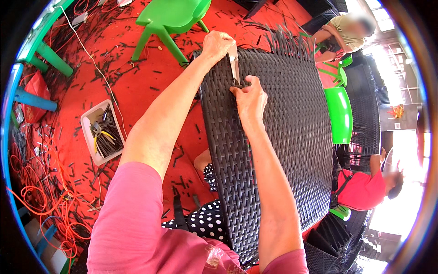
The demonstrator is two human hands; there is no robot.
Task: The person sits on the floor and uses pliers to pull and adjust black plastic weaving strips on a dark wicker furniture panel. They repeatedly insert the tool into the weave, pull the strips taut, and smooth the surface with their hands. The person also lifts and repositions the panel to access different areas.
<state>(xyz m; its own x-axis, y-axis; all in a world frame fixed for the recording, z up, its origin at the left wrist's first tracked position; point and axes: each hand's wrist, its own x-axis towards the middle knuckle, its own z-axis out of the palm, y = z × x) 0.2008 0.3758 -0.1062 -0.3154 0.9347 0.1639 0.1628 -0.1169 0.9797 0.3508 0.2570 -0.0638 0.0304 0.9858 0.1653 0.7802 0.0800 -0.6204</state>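
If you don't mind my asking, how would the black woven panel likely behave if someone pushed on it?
The black woven panel would probably resist bending, since its strips interlace closely. The loose strips at its far edge would likely flex easily, as several curve freely. Its shiny surface may also feel somewhat slippery.

Handle of the metal tool (234,69) mostly hidden in the left hand (219,45); tip obscured at the right hand (252,101), whose pinched dark piece is too small to identify. Woven panel (292,114) partly covered by the right forearm (273,182). Green chair (180,16) cut off by the top edge. Faces of the person in beige (350,34) and the person in red (365,191) blurred. Orange wall item (398,111) too small to make out.
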